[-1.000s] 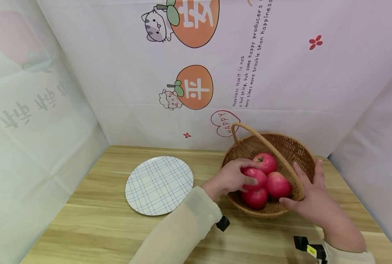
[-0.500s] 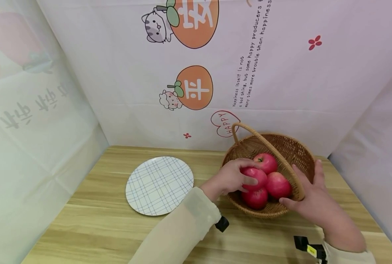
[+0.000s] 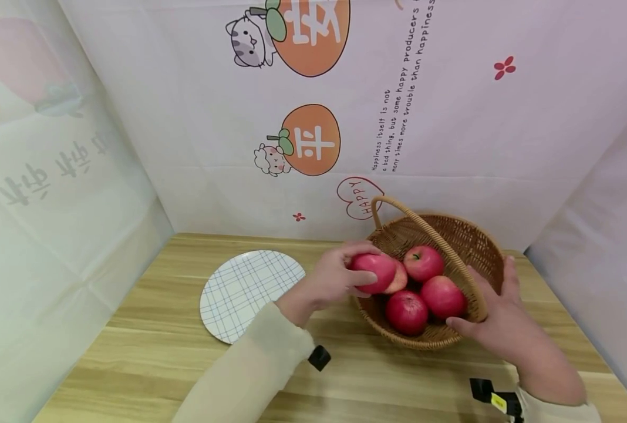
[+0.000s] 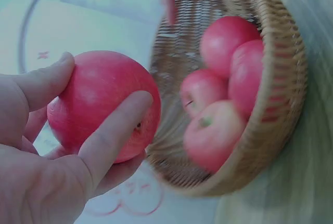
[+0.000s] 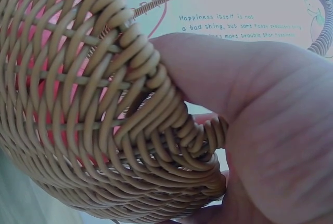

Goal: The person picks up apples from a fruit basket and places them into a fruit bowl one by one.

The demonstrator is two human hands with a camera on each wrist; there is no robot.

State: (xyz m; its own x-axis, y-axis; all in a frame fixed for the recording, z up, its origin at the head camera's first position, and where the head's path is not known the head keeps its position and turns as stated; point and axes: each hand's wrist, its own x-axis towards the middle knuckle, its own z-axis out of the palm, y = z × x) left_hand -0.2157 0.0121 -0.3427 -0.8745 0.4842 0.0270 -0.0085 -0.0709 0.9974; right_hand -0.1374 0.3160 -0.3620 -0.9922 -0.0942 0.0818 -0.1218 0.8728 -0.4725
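Red apple [image 3: 374,273]: is grasped in left hand [image 3: 324,279], near left rim of basket [image 3: 467,241], presumably held high for clearance. Basket: contains four other apples [image 3: 444,297]; is gripped at right rim by right hand [image 3: 506,320], probably against tipping. Plate [image 3: 242,288]: lies left of basket, apart.

The apples [image 3: 443,296] are red, the basket [image 3: 474,244] is brown — and the plate [image 3: 245,288] is white, with blue checked lines.

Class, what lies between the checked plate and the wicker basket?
In the head view, the left hand, gripping a red apple, with wooden tabletop beneath.
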